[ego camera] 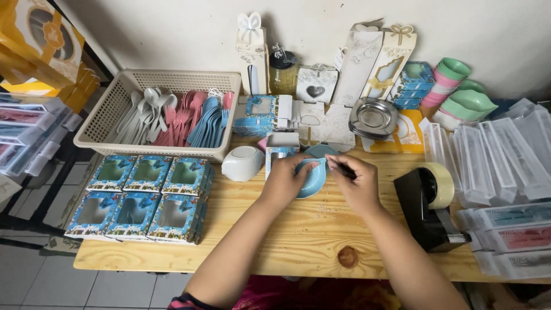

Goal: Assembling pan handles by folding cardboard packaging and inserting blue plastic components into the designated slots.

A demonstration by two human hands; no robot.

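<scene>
Hands (321,181) around blue bowl (313,172)

Bare tabletop (298,229) between boxes (143,198), dispenser (427,206)

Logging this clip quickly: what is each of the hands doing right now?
Left hand: closed on a blue bowl.
Right hand: pinching a thin dark object, kind unclear.

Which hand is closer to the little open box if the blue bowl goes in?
Left hand, probably: it cups the blue bowl right beside the open box. The right hand already holds a dark tool.
</scene>
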